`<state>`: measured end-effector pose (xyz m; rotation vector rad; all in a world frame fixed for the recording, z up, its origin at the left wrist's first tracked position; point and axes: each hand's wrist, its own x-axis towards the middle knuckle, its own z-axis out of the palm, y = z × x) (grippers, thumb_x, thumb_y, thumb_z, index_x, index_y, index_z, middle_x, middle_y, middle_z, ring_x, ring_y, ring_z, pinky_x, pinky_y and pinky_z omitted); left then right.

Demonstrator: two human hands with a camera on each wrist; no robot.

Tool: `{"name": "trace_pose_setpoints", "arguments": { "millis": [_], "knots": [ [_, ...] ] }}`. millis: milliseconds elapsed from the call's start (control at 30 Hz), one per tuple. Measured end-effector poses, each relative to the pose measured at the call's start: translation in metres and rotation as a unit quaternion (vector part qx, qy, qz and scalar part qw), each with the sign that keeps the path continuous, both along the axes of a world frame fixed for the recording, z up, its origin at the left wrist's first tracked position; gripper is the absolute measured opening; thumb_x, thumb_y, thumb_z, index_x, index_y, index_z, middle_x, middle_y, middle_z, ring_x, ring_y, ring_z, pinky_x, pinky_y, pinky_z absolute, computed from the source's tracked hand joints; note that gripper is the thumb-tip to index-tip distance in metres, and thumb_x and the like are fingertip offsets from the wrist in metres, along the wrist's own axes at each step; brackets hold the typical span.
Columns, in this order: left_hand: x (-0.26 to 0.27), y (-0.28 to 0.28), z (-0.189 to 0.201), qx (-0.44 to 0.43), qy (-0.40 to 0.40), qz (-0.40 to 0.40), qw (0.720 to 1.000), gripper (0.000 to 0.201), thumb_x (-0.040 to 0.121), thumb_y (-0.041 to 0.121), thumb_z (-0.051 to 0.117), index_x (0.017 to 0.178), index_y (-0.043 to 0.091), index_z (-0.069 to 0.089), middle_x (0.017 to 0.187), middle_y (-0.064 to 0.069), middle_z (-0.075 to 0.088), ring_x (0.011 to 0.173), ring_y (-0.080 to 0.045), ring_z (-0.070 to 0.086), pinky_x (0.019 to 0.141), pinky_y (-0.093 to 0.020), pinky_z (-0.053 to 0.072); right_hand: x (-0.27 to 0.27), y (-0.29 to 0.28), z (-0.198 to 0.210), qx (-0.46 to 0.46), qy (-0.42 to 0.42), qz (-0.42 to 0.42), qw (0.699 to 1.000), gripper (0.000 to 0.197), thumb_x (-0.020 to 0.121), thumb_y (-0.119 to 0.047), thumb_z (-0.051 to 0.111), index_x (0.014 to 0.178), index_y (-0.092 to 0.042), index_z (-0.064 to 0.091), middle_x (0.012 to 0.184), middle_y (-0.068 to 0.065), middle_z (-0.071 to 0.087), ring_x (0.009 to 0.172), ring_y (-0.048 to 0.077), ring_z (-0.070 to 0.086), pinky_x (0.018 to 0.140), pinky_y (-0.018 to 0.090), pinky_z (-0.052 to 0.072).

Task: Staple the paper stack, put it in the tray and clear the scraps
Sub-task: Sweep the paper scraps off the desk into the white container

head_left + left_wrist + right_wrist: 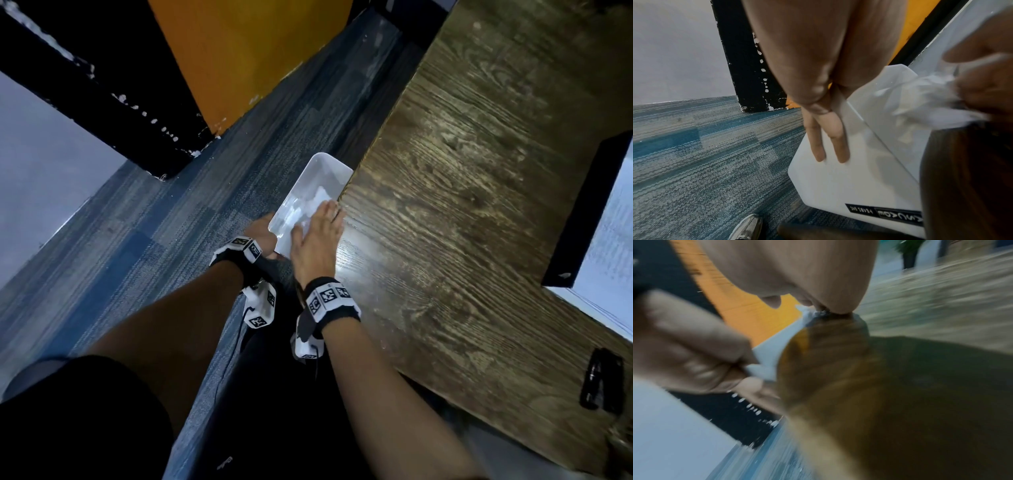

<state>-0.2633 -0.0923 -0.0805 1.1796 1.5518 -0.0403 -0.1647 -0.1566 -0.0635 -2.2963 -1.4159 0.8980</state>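
Note:
My left hand (266,238) grips a white plastic bin (320,168) and holds it just below the wooden table's (462,178) edge. In the left wrist view two fingers (838,142) lie straight along the bin's (838,186) underside. My right hand (318,236) lies flat at the table edge, fingers straight, reaching over the bin's rim onto crumpled white paper scraps (317,200) inside it. The scraps (920,100) also show under those fingers in the left wrist view. The paper stack (616,236) lies in a black tray (582,212) at the right.
A black stapler (601,383) lies on the table near its front right corner. Blue-grey carpet (154,240) covers the floor beneath the bin. An orange panel (239,51) and a black post (102,85) stand beyond. My shoe (748,227) is on the carpet.

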Motion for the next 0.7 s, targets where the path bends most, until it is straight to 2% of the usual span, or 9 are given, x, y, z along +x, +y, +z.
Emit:
{"name": "trace_pose_setpoints", "arguments": {
  "millis": [100, 167, 233, 267, 333, 400, 500, 633, 700],
  "knots": [
    [-0.001, 0.001, 0.001, 0.012, 0.005, -0.014, 1.000, 0.037, 0.088, 0.006, 0.052, 0.124, 0.015, 0.059, 0.124, -0.016, 0.065, 0.102, -0.030, 0.064, 0.077, -0.030, 0.051, -0.014, 0.008, -0.001, 0.006, -0.009, 0.049, 0.999, 0.062, 0.100, -0.026, 0.029, 0.152, -0.002, 0.005, 0.162, 0.015, -0.002, 0.149, 0.030, -0.012, 0.122, 0.040, -0.006],
    [-0.001, 0.002, 0.000, 0.029, 0.026, -0.034, 0.999, 0.038, 0.092, 0.009, 0.051, 0.130, 0.010, 0.054, 0.133, -0.017, 0.058, 0.117, -0.031, 0.057, 0.086, -0.029, 0.045, -0.019, 0.014, -0.001, -0.004, -0.015, 0.099, 0.995, 0.062, 0.097, -0.012, 0.039, 0.152, -0.001, 0.011, 0.161, 0.016, 0.007, 0.150, 0.032, -0.001, 0.121, 0.037, -0.004],
    [0.000, 0.002, 0.003, 0.036, 0.040, -0.025, 0.998, 0.040, 0.096, 0.010, 0.045, 0.136, 0.009, 0.048, 0.141, -0.017, 0.051, 0.127, -0.031, 0.051, 0.096, -0.032, 0.041, -0.020, 0.021, 0.002, -0.032, -0.012, 0.127, 0.991, 0.056, 0.087, 0.001, 0.053, 0.141, 0.002, 0.035, 0.150, 0.023, 0.035, 0.142, 0.037, 0.029, 0.118, 0.040, 0.023],
    [0.000, 0.002, 0.003, 0.035, 0.040, -0.018, 0.998, 0.038, 0.098, 0.012, 0.042, 0.135, 0.009, 0.049, 0.139, -0.017, 0.052, 0.125, -0.031, 0.052, 0.091, -0.032, 0.041, -0.020, 0.025, 0.005, -0.039, -0.013, 0.121, 0.992, 0.047, 0.082, 0.006, 0.057, 0.128, 0.003, 0.049, 0.135, 0.024, 0.051, 0.129, 0.037, 0.046, 0.107, 0.041, 0.039],
    [-0.003, 0.003, 0.002, 0.012, 0.029, 0.000, 0.999, 0.033, 0.098, 0.011, 0.041, 0.130, 0.012, 0.053, 0.127, -0.016, 0.059, 0.111, -0.032, 0.059, 0.079, -0.030, 0.044, -0.016, 0.032, 0.010, -0.049, -0.026, 0.110, 0.992, 0.033, 0.080, 0.013, 0.055, 0.111, 0.004, 0.060, 0.115, 0.022, 0.061, 0.109, 0.036, 0.059, 0.088, 0.040, 0.050],
    [-0.006, 0.004, -0.001, 0.000, 0.014, -0.007, 1.000, 0.032, 0.093, 0.003, 0.046, 0.119, 0.017, 0.058, 0.109, -0.014, 0.064, 0.098, -0.032, 0.065, 0.076, -0.034, 0.053, -0.013, 0.036, 0.010, -0.040, -0.038, 0.106, 0.993, 0.032, 0.080, 0.016, 0.051, 0.108, 0.005, 0.063, 0.115, 0.022, 0.059, 0.107, 0.035, 0.058, 0.087, 0.039, 0.051],
    [-0.009, 0.007, -0.003, 0.004, 0.025, -0.030, 0.999, 0.040, 0.090, 0.002, 0.047, 0.126, 0.016, 0.056, 0.112, -0.012, 0.066, 0.091, -0.025, 0.061, 0.077, -0.032, 0.050, -0.003, 0.038, 0.010, 0.005, -0.011, 0.088, 0.996, 0.032, 0.079, 0.012, 0.057, 0.109, 0.001, 0.063, 0.121, 0.016, 0.052, 0.116, 0.032, 0.049, 0.095, 0.036, 0.046],
    [-0.005, 0.012, 0.005, 0.002, 0.027, -0.045, 0.999, 0.050, 0.091, 0.003, 0.042, 0.139, 0.020, 0.046, 0.132, -0.012, 0.058, 0.115, -0.031, 0.058, 0.086, -0.030, 0.044, 0.044, 0.024, 0.020, 0.074, -0.023, -0.063, 0.995, 0.037, 0.090, -0.024, 0.058, 0.126, -0.015, 0.055, 0.141, 0.008, 0.042, 0.133, 0.027, 0.035, 0.113, 0.044, 0.025],
    [-0.003, 0.015, 0.007, -0.005, 0.012, -0.040, 0.999, 0.048, 0.091, 0.009, 0.047, 0.137, 0.019, 0.046, 0.130, -0.009, 0.058, 0.112, -0.028, 0.059, 0.091, -0.035, 0.050, 0.078, 0.012, 0.018, 0.049, -0.088, -0.167, 0.981, 0.050, 0.095, -0.035, 0.047, 0.139, -0.013, 0.041, 0.154, 0.011, 0.030, 0.144, 0.027, 0.023, 0.117, 0.047, 0.016]
  ]
}}
